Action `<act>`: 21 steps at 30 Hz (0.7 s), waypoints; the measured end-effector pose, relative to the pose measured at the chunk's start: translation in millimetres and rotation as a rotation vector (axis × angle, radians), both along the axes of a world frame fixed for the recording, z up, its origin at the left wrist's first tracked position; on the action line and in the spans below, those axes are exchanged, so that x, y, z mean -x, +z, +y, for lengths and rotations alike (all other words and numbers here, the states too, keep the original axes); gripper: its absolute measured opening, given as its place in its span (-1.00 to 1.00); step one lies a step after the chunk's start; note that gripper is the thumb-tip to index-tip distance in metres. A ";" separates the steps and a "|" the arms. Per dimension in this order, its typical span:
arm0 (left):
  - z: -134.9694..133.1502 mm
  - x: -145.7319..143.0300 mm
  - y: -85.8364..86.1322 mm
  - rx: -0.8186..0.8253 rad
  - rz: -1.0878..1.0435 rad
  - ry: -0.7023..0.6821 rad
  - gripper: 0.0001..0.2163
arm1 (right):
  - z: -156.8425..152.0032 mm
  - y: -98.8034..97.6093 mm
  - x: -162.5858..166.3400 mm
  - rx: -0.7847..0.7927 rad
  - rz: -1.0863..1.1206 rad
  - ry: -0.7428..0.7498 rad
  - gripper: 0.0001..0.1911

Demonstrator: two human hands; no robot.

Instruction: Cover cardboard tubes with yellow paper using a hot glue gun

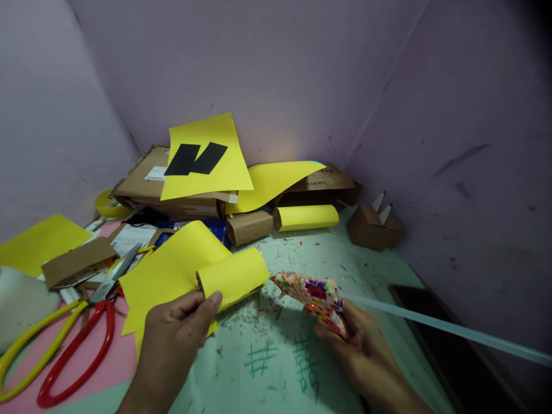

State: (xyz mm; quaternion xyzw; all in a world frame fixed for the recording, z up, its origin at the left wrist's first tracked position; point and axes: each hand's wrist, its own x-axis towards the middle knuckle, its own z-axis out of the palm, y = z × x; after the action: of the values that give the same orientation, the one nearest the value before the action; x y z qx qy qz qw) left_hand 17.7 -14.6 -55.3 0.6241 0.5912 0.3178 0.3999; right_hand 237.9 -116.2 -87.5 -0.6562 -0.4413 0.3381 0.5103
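Note:
My left hand [181,322] grips the near end of a yellow paper-covered cardboard tube [237,271], thumb on top. In my right hand [360,345] is a hot glue gun [317,296] wrapped in flowered material, with a small red light on its side. A long translucent glue stick [448,328] runs out of its back to the right. The glue gun's nozzle points left, close to the tube's far end; whether they touch I cannot tell. Beneath and behind the tube lies a bent yellow paper sheet [172,264].
Red-and-yellow-handled scissors [97,328] lie at left by a white roll [26,310]. Behind are another yellow tube [306,218], a brown cardboard tube [250,228] and a cardboard box [142,178] bearing yellow paper [207,129] with black pieces. A small cardboard holder [373,227] stands back right.

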 end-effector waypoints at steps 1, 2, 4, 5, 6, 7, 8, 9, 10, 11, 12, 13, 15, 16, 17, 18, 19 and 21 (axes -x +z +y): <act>0.2 0.2 -0.2 -0.002 0.005 -0.001 -0.56 | 0.0 0.2 0.2 0.002 -0.005 -0.003 -0.79; 0.3 0.5 -0.4 -0.003 0.006 0.002 -0.56 | -0.1 0.2 0.2 0.008 -0.012 -0.004 -0.79; 0.3 1.1 -0.8 0.006 -0.004 0.010 -0.56 | -0.2 -0.8 -0.4 0.022 -0.024 -0.003 -0.80; 0.3 1.3 -0.9 0.013 -0.010 0.014 -0.57 | -0.2 -1.6 -1.1 0.030 -0.030 -0.004 -0.80; 0.2 1.5 -0.9 0.018 -0.016 0.018 -0.57 | -0.3 -2.6 -1.9 0.033 -0.030 -0.012 -0.79; 0.1 1.6 -1.0 0.024 -0.019 0.018 -0.57 | -0.3 -3.5 -2.8 0.031 -0.028 -0.022 -0.79; 0.0 1.5 -1.0 0.030 -0.024 0.017 -0.58 | -0.5 -4.1 -3.7 0.025 -0.025 -0.027 -0.78; 0.0 1.2 -0.9 0.032 -0.031 0.016 -0.58 | -0.8 -4.4 -4.4 0.019 -0.020 -0.024 -0.78; -0.1 0.9 -0.9 0.030 -0.035 0.015 -0.58 | -1.2 -4.1 -4.7 0.018 -0.014 -0.011 -0.77; -0.1 0.5 -0.7 0.026 -0.035 0.013 -0.57 | -1.7 -3.4 -4.5 0.023 -0.005 0.008 -0.75; -0.1 0.0 -0.5 0.020 -0.034 0.010 -0.57 | -2.3 -2.1 -3.8 0.029 0.008 0.030 -0.75; 0.0 -0.4 -0.2 0.015 -0.030 0.010 -0.57 | -2.7 -0.4 -2.4 0.040 0.023 0.056 -0.73; 0.2 -1.3 0.8 0.013 -0.020 0.007 -0.56 | -3.0 3.5 1.6 0.053 0.053 0.104 -0.71; 0.2 -1.6 1.3 0.013 -0.019 0.006 -0.56 | -2.7 5.5 3.9 0.050 0.067 0.125 -0.70; 0.2 -1.7 1.8 0.013 -0.019 0.004 -0.57 | -2.1 7.5 6.2 0.043 0.079 0.148 -0.68; 0.2 -1.6 2.1 0.010 -0.017 0.003 -0.57 | -1.3 9.3 8.4 0.034 0.089 0.163 -0.67; 0.2 -1.4 1.9 0.007 -0.013 0.000 -0.57 | -0.5 11.1 10.4 0.025 0.094 0.167 -0.67; 0.1 -0.6 0.1 -0.002 -0.012 -0.006 -0.57 | 1.1 14.1 13.3 0.017 0.095 0.156 -0.65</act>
State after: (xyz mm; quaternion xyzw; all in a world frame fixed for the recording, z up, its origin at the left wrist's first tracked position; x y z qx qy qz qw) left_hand 18.3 -14.5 -55.2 0.6241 0.5868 0.3209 0.4040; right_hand 224.6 -115.1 -73.4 -0.6075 -0.4633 0.4113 0.4971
